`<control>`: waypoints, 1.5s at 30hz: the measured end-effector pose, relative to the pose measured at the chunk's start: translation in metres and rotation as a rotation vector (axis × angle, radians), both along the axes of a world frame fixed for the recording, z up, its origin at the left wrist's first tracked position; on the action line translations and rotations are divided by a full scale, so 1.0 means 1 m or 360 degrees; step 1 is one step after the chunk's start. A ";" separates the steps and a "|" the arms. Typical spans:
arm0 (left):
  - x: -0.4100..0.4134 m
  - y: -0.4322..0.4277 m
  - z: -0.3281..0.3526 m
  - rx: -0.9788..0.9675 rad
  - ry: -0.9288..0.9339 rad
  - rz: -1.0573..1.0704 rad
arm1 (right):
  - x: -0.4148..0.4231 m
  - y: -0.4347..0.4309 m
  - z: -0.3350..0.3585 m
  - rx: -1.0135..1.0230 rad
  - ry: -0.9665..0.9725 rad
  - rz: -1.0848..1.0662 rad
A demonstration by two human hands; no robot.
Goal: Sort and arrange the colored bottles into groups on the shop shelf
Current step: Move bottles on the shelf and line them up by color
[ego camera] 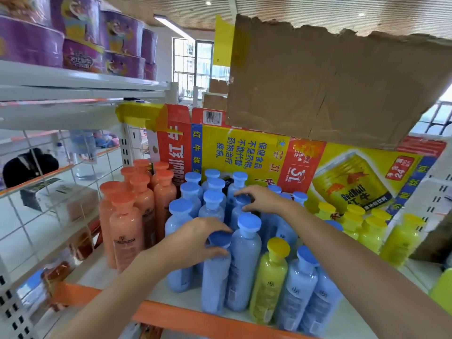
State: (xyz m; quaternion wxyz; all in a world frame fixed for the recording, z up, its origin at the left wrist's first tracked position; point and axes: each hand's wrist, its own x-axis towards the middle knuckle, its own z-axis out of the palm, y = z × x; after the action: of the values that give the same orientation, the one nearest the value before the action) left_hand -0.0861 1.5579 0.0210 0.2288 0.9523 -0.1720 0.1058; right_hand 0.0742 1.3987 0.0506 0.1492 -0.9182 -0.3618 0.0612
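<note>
Several blue bottles [212,209] stand in a cluster at the middle of the white shelf [188,299]. My left hand [195,238] grips the cap of a front blue bottle [215,285]. My right hand [259,199] reaches further back, its fingers curled over the cap of another blue bottle [238,214]. Several orange bottles [137,206] are grouped at the left. Several yellow bottles [367,228] stand at the right. One yellow bottle [269,280] stands among the blue ones at the front, with two blue bottles [300,287] to its right.
A flattened Red Bull carton [342,177] forms the shelf's back wall, with torn brown cardboard [330,81] above it. A wire grid panel [49,192] closes the left side. Purple tubs [80,35] fill the shelf above. The shelf's orange front edge [195,324] runs below the bottles.
</note>
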 end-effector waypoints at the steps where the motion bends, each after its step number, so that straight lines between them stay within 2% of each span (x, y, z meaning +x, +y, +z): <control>1: 0.000 -0.001 0.000 0.0007 -0.0015 0.0019 | 0.001 0.002 0.000 -0.0018 -0.0028 0.0006; 7: -0.002 0.002 0.003 -0.0153 -0.0118 0.0153 | 0.003 0.002 0.005 0.0015 -0.0100 0.0005; 13: 0.004 0.009 0.051 -0.0274 -0.0372 0.0179 | -0.010 -0.013 0.043 0.0273 -0.0165 -0.0054; 26: 0.038 -0.006 0.153 -0.0277 -0.0763 0.0149 | -0.042 -0.043 0.122 0.0739 -0.0703 -0.0130; 34: 0.058 -0.038 0.169 -0.0285 -0.0752 0.0036 | -0.054 -0.086 0.148 0.0854 -0.0815 -0.0253; 45: 0.097 -0.082 0.125 -0.0126 -0.0366 -0.0212 | -0.066 -0.129 0.118 0.0653 -0.0610 -0.0333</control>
State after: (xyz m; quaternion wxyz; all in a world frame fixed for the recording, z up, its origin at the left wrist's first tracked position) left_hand 0.0112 1.4762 0.1458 0.2514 0.9106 -0.2557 0.2055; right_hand 0.0080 1.2699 0.1681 0.2662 -0.8960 -0.2916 -0.2033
